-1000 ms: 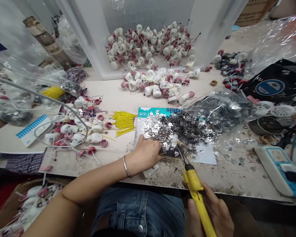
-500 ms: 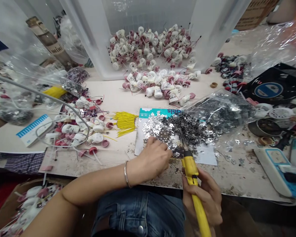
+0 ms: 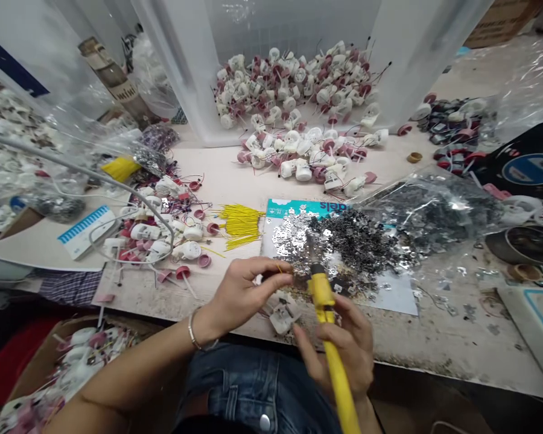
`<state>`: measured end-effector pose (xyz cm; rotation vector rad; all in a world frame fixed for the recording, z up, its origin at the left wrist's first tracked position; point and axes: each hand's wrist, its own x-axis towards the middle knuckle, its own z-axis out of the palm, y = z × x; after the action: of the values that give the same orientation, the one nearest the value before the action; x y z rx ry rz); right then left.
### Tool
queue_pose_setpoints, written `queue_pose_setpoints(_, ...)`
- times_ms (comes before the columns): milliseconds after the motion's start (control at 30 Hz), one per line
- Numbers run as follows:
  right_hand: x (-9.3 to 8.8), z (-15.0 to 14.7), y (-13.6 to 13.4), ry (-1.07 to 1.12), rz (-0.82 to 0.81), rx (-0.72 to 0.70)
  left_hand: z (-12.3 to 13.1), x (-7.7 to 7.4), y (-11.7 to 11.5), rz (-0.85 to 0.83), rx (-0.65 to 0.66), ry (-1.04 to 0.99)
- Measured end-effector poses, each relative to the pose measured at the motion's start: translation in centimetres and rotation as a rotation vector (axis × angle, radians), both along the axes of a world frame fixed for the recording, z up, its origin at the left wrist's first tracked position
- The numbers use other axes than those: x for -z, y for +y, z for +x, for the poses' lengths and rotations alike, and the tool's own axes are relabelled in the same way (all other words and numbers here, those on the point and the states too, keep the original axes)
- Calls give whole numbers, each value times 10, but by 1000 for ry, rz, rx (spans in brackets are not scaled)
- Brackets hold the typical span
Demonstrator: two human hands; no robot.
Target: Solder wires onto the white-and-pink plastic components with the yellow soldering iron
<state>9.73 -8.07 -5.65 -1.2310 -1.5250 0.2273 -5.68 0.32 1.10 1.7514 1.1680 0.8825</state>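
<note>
My right hand [image 3: 348, 343] is wrapped round the yellow handle of a soldering iron [image 3: 322, 295]. Its dark tip points up over a heap of small silver metal plates [image 3: 294, 238]. My left hand [image 3: 248, 292] is closed, thumb and forefinger pinched together; a thin yellow wire [image 3: 279, 268] shows faintly between them. Just below those fingertips is a white plastic housing [image 3: 284, 314], near the right hand's fingertips; what supports it is hidden. Left of the plates lies a bundle of yellow wires [image 3: 242, 226].
A translucent bin [image 3: 190, 114] with white and pink parts stands at the back. More such parts [image 3: 149, 232] lie at left beside a looped grey cable [image 3: 131, 262]. At right are a plastic bag of metal pieces [image 3: 438, 205], a metal cup [image 3: 522, 244] and a white-blue device [image 3: 531, 313].
My left hand has left the metal plates and moved left, now pinching. The soldering iron has shifted left with my right hand. A white housing has come into view between the hands.
</note>
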Motion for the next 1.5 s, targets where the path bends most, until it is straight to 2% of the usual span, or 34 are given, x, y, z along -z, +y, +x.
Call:
queue_pose_setpoints(67,5,-4,2,-85,-27,-90,-18,-2,1,200,-18,139)
queue_pose_setpoints(133,8,-4,4,-98,-48,-86,-37,-2,0,343,-26,302)
queue_pose_setpoints(200,7,-2,6,-30,-69,24,-52,2,-3,392,-45,434)
queue_pose_setpoints(267,5,1,6,71,-136,146,-60,8,-10,330,-4,462)
queue_pose_setpoints(333,3,2,7,147,-206,199,-58,12,-19,203,84,339)
queue_pose_setpoints(400,4,1,9,164,-221,198,-49,16,-31,105,149,133)
queue_pose_setpoints(500,9,-4,13,95,-165,208,-32,23,-44,142,133,-48)
queue_pose_setpoints(633,13,-7,14,21,-70,176,-21,36,-49,281,127,85)
queue_pose_setpoints(767,10,-8,10,126,-78,18,-18,43,-48,198,118,261)
queue_pose_setpoints(900,6,-14,4,188,-103,9,-13,37,-47,30,139,227)
queue_pose_setpoints(967,5,-17,0,194,-40,47,-11,32,-47,-37,118,199)
queue_pose_setpoints(1033,5,-19,-3,192,9,5,-10,28,-47,-68,99,196)
queue_pose_setpoints(1133,2,-20,-6,192,-34,-95,-11,26,-47,-95,91,198)
queue_pose_setpoints(1300,-7,-12,-8,343,-50,42,-14,34,-54,-125,23,215)
queue_pose_setpoints(1367,-8,-3,-14,281,-15,48,-14,38,-60,-93,-13,232)
queue_pose_setpoints(1467,-8,11,-34,152,69,51,-13,43,-67,69,-45,282)
queue_pose_setpoints(1500,-9,16,-43,90,27,53,-13,44,-68,115,-48,307)
